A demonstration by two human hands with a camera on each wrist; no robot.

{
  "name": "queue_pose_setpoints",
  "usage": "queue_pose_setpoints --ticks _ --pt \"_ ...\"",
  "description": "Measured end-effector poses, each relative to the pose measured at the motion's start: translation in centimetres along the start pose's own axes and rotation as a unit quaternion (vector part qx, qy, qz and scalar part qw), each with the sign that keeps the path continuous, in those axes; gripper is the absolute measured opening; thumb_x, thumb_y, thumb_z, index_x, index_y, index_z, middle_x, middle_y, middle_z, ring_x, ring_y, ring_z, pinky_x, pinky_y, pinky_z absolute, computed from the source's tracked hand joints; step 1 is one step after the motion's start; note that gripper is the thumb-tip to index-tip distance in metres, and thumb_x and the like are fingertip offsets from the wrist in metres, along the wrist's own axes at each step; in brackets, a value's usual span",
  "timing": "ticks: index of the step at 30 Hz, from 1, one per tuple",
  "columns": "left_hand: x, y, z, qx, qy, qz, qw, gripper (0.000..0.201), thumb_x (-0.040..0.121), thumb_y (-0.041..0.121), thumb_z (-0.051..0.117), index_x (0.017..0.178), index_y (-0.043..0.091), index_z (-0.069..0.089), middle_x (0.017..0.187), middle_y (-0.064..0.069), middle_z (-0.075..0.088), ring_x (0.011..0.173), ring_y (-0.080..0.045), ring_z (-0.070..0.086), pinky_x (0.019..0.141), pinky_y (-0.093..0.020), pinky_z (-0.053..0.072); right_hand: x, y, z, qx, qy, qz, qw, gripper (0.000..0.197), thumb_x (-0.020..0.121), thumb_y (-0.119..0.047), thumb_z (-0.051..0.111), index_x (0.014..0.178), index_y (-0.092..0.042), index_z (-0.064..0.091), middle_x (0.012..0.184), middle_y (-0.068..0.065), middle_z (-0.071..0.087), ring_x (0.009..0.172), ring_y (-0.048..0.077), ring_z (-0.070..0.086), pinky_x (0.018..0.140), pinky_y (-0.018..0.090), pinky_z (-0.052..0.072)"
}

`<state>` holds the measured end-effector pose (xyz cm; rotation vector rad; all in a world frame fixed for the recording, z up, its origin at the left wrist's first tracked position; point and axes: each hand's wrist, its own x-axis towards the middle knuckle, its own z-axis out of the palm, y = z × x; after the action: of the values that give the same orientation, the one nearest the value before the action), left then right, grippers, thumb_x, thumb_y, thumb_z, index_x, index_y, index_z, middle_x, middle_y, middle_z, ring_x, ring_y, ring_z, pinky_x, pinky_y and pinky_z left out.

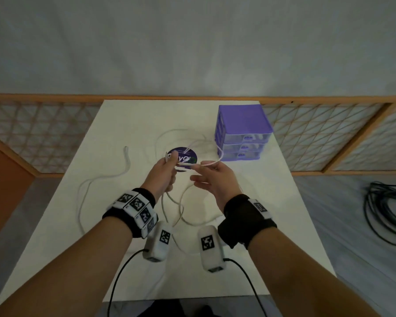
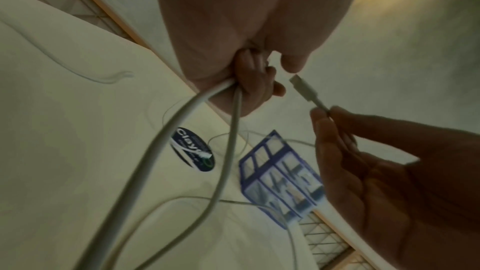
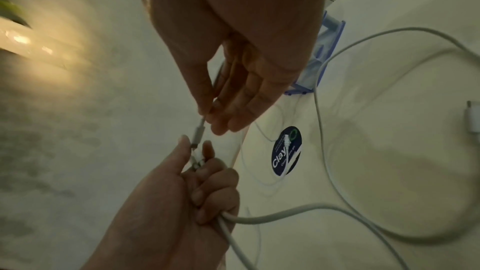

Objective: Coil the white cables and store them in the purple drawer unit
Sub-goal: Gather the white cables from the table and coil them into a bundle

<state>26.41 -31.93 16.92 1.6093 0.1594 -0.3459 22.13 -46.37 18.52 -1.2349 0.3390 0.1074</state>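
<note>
Below, a "Clay" sticker (image 1: 182,156); left hand (image 1: 164,173) grips white cable (image 3: 272,216), right hand (image 1: 215,179) pinches its plug (image 2: 303,88).

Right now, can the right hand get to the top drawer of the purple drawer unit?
Probably not yet. The way to the purple drawer unit looks free, but the right hand is pinching the white cable near its plug, so it is busy.

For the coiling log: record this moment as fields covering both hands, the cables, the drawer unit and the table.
left hand: fist gripping loops of white cable
right hand: fingers pinch the cable just behind its connector
other white cable: loose on the table, left side
purple drawer unit: far right, three drawers shut
round dark sticker: on the table beyond the hands
table: white
</note>
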Motion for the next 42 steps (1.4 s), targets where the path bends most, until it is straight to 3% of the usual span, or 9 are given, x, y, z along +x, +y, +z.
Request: queue_pose_setpoints --ticks 5,8,11,14,19,26,32,37,42 --pt "-2.2 1.0 1.6 -0.028 -0.029 0.048 0.998 0.033 0.094 0.048 0.044 0.081 0.017 0.048 0.053 0.009 0.032 0.042 -0.006 0.026 0.036 -0.017 0.023 -1.9 0.0 -0.4 -0.078 -0.006 0.013 0.997 0.022 0.079 -0.025 0.074 0.096 -0.012 0.067 0.085 0.001 0.067 0.068 0.015 0.057 0.062 0.023 0.044" --pt "-2.8 1.8 1.8 -0.019 -0.020 0.077 0.997 0.034 0.094 0.045 0.044 0.070 0.021 0.044 0.055 0.006 0.032 0.043 -0.007 0.024 0.039 -0.019 0.021 -1.7 0.9 -0.3 -0.142 0.093 0.012 0.985 0.045 0.065 -0.048 0.079 0.079 -0.016 0.050 0.071 -0.003 0.046 0.067 0.017 0.047 0.058 0.026 0.040" --pt "-2.9 2.7 1.6 0.005 -0.011 0.084 0.996 0.036 0.092 0.048 0.047 0.071 0.020 0.040 0.057 0.004 0.033 0.046 -0.009 0.024 0.044 -0.023 0.022 -1.6 0.8 -0.2 -0.279 0.239 -0.091 0.926 0.063 0.052 -0.055 0.082 0.090 -0.020 0.047 0.094 -0.003 0.037 0.093 0.019 0.040 0.081 0.031 0.037" --pt "-2.8 3.8 1.3 0.018 -0.009 0.089 0.996 0.037 0.091 0.049 0.048 0.072 0.019 0.039 0.054 0.004 0.032 0.046 -0.010 0.024 0.043 -0.023 0.022 -2.1 -0.1 0.0 -0.478 0.161 -0.179 0.845 0.039 0.077 -0.054 0.065 0.107 -0.030 0.062 0.116 -0.007 0.047 0.109 0.013 0.039 0.099 0.035 0.029" --pt "-2.1 4.4 0.5 0.018 -0.004 0.094 0.995 0.034 0.095 0.048 0.041 0.081 0.017 0.047 0.059 0.004 0.034 0.046 -0.008 0.028 0.045 -0.023 0.025 -1.2 -0.5 1.3 -0.281 -0.016 -0.106 0.954 0.016 0.094 -0.027 0.053 0.092 -0.012 0.060 0.069 0.002 0.059 0.059 0.012 0.056 0.058 0.012 0.047" --pt "-1.6 3.7 0.1 0.047 -0.006 0.080 0.996 0.040 0.098 0.047 0.029 0.095 0.017 0.055 0.067 0.002 0.048 0.055 -0.011 0.045 0.054 -0.025 0.036 0.5 0.1 2.8 -0.302 -0.057 -0.090 0.947 0.023 0.095 -0.031 0.050 0.089 -0.011 0.061 0.067 0.000 0.061 0.051 0.010 0.056 0.043 0.009 0.039" --pt "-0.6 4.9 0.3 0.105 0.006 0.090 0.990 0.041 0.098 0.048 0.026 0.086 0.015 0.048 0.068 0.002 0.046 0.063 -0.015 0.046 0.068 -0.031 0.040 0.7 0.1 4.1 -0.319 -0.113 -0.055 0.939 0.043 0.100 -0.042 0.031 0.093 -0.017 0.065 0.099 0.002 0.069 0.063 0.000 0.051 0.062 0.017 0.038" --pt "0.0 6.4 -0.1 -0.016 0.022 0.074 0.997 0.036 0.100 0.041 0.026 0.081 0.016 0.043 0.066 -0.001 0.050 0.055 -0.013 0.054 0.061 -0.031 0.044 0.4 0.1 4.3 -0.317 -0.168 -0.022 0.933 0.059 0.098 -0.051 0.025 0.081 -0.011 0.065 0.073 0.001 0.066 0.069 0.010 0.061 0.078 0.024 0.041" --pt "0.8 7.1 -1.0 -0.080 0.031 0.070 0.994 0.032 0.098 0.045 0.032 0.090 0.016 0.043 0.061 0.003 0.031 0.045 -0.010 0.036 0.052 -0.027 0.038 0.3 0.1 4.0 -0.318 -0.194 0.004 0.928 0.060 0.094 -0.057 0.032 0.076 -0.010 0.063 0.066 0.007 0.060 0.056 0.016 0.061 0.063 0.022 0.046"
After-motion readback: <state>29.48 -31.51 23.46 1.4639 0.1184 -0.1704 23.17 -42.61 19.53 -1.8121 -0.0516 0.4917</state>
